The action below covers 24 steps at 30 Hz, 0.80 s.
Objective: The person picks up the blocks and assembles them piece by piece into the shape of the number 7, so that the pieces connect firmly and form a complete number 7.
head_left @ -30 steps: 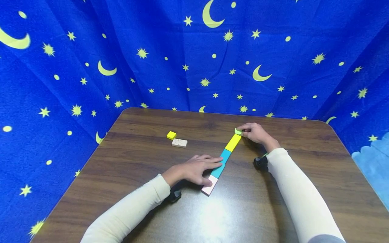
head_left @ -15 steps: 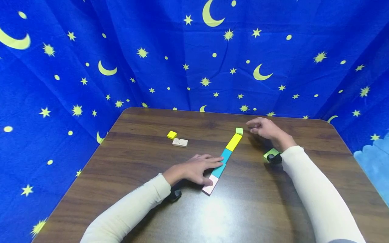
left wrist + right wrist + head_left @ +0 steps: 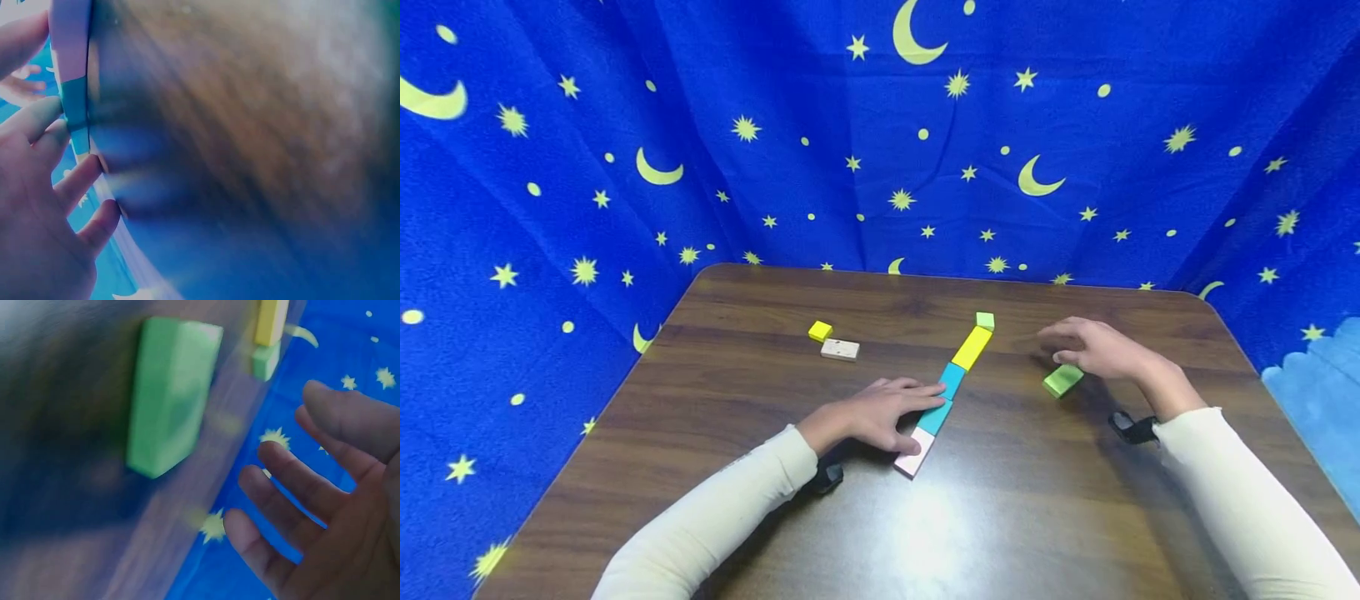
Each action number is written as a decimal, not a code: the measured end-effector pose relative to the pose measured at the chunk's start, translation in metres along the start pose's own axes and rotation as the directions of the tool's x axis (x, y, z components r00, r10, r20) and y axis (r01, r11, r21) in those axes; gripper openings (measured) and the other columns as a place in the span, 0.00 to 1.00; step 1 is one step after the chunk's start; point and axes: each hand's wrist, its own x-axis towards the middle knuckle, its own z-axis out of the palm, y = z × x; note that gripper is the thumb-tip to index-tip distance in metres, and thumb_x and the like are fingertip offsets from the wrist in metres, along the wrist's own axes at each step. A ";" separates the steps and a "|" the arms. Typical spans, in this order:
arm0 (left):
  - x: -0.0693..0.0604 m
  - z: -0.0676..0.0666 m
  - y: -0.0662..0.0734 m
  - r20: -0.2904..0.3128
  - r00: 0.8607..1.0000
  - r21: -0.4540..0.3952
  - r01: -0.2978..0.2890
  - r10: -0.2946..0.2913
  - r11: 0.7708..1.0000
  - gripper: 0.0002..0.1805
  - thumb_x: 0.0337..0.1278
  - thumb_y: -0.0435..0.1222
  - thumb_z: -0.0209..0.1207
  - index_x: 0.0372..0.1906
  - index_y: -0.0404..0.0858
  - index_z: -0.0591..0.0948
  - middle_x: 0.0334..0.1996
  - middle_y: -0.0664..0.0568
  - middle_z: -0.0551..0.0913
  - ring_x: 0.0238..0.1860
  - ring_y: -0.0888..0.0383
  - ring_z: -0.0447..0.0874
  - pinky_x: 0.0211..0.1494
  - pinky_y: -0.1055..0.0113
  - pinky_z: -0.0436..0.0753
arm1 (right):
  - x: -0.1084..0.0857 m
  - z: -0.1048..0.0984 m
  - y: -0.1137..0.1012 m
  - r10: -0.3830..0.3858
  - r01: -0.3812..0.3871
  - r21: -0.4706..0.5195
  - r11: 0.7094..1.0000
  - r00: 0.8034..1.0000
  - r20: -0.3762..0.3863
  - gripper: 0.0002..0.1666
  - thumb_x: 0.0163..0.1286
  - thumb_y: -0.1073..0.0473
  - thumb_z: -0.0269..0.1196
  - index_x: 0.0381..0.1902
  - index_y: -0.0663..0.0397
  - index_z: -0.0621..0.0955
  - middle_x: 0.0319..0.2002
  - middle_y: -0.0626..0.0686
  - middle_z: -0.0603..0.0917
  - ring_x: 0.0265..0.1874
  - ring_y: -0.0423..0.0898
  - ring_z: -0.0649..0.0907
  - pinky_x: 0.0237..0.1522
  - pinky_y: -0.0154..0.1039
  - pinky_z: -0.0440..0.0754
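Note:
My left hand (image 3: 880,414) rests with spread fingers along a slanting row of flat blocks. Its thumb lies on the pink block (image 3: 909,463) at the near end, and its fingertips touch the two blue blocks (image 3: 936,418). Farther up the row come a yellow block (image 3: 972,347) and a small light-green block (image 3: 985,321), set a little askew at the far end. My right hand (image 3: 1105,350) hovers, fingers loosely bent, just above a longer green block (image 3: 1063,381) on the right. Nothing is in that hand; the right wrist view shows the green block (image 3: 172,397) apart from the fingers.
A small yellow block (image 3: 821,331) and a speckled white block (image 3: 840,350) lie together left of the row. All rest on a brown wooden table (image 3: 760,317). A blue curtain (image 3: 820,108) with moons and stars surrounds its back and sides.
My right hand has let go of the small light-green block at the row's far end and moved right and nearer, over the longer green block. My left hand has stayed in place.

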 end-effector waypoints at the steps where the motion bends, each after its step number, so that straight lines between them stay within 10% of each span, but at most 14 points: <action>1: 0.000 -0.001 0.000 0.000 1.000 0.001 -0.002 0.002 1.000 0.42 0.59 0.51 0.61 0.77 0.58 0.59 0.80 0.69 0.49 0.80 0.52 0.51 0.80 0.43 0.53 | -0.003 0.002 0.002 -0.007 0.007 -0.007 1.000 1.000 -0.011 0.24 0.67 0.64 0.63 0.61 0.61 0.79 0.59 0.66 0.80 0.61 0.68 0.76 0.62 0.66 0.72; 24: 0.001 -0.005 -0.001 0.010 1.000 0.006 0.000 0.000 1.000 0.42 0.58 0.52 0.62 0.77 0.60 0.59 0.80 0.69 0.49 0.80 0.52 0.51 0.79 0.40 0.51 | -0.027 0.030 0.017 -0.107 0.102 -0.093 0.990 0.993 -0.055 0.23 0.52 0.69 0.71 0.49 0.56 0.86 0.48 0.63 0.84 0.49 0.63 0.82 0.51 0.62 0.78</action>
